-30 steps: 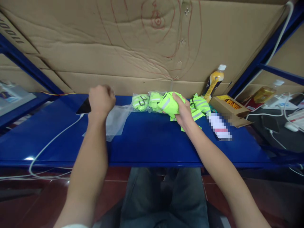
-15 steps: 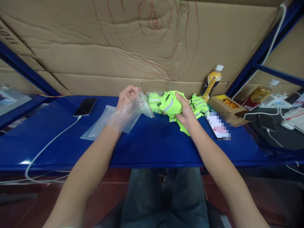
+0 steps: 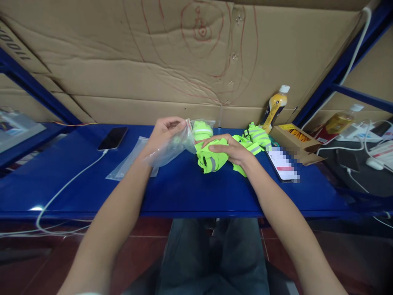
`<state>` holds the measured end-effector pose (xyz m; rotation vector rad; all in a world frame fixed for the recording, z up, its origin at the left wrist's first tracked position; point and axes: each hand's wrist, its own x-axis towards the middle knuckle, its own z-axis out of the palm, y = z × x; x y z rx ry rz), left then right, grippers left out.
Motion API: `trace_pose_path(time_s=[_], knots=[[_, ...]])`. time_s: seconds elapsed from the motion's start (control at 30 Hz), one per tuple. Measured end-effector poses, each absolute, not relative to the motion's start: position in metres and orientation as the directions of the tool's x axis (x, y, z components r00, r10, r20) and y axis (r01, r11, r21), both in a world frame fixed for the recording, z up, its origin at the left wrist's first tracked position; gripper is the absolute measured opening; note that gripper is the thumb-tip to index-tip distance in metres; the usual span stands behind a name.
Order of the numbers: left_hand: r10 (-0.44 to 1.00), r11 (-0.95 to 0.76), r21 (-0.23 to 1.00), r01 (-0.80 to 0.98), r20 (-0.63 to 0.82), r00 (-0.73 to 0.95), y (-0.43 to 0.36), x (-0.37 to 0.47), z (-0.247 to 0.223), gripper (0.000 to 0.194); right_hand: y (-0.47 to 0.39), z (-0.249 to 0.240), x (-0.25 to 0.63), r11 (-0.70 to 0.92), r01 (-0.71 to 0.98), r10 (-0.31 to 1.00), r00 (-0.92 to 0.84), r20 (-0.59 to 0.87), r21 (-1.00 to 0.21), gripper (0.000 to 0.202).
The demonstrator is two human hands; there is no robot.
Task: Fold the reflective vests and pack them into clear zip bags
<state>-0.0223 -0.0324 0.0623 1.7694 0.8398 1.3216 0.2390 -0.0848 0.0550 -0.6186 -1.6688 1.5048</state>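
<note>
My left hand (image 3: 167, 131) pinches the edge of a clear zip bag (image 3: 172, 149), whose mouth faces right. A folded neon-yellow reflective vest (image 3: 213, 157) with grey stripes is gripped in my right hand (image 3: 233, 148), right at the bag's mouth; I cannot tell whether its near end is inside. Behind it lies another bagged neon-yellow bundle (image 3: 202, 130). More neon-yellow striped fabric (image 3: 257, 137) rests to the right of my right hand. Flat on the table under my left wrist is another clear bag (image 3: 130, 159).
On the blue table (image 3: 196, 196), a black phone (image 3: 113, 138) with a white cable lies at left. At right are a lit phone (image 3: 281, 164), an open cardboard box (image 3: 296, 139) and an orange drink bottle (image 3: 275, 108). A cardboard wall (image 3: 123, 82) stands behind.
My right hand has brought the vest left and slightly nearer, up to the bag. The bag's mouth has widened and turned toward the vest, with my left hand still on its edge.
</note>
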Motion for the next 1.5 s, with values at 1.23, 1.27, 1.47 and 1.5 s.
trace_pose_path(time_s=[1.23,1.27,1.47,1.5], knots=[[0.751,-0.660,0.724,0.200,0.630,0.198,-0.049,0.014,0.050,0.038,-0.090,0.040,0.215,0.718,0.264,0.696,-0.250,0.673,-0.644,0.024],[0.750,-0.661,0.717,0.219,0.631,0.199,-0.049,0.014,0.050,0.038,-0.090,0.039,0.215,0.716,0.263,0.698,-0.250,0.671,-0.647,0.024],[0.757,-0.653,0.706,0.276,0.620,0.206,-0.048,0.013,0.050,0.037,-0.085,0.034,0.214,0.726,0.254,0.687,-0.230,0.689,-0.639,0.026],[0.762,-0.646,0.708,0.284,0.614,0.205,-0.048,0.014,0.050,0.037,-0.084,0.033,0.214,0.732,0.256,0.680,-0.231,0.695,-0.631,0.026]])
